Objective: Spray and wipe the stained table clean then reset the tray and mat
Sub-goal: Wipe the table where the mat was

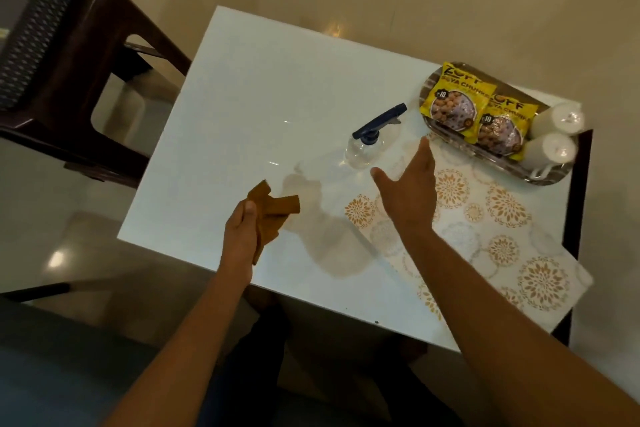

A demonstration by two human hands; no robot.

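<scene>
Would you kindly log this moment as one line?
left hand: holds brown cloth | right hand: open, nearing spray bottle | tray: table corner

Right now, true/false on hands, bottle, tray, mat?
1. The left hand grips a brown cloth. True.
2. The right hand is closed around the spray bottle. False: it is open, near the bottle, not holding it.
3. The spray bottle lies on its side. False: it stands upright on the table.
4. The tray holds yellow snack packets. True.
5. The patterned mat sits at the table's right side. True.
</scene>
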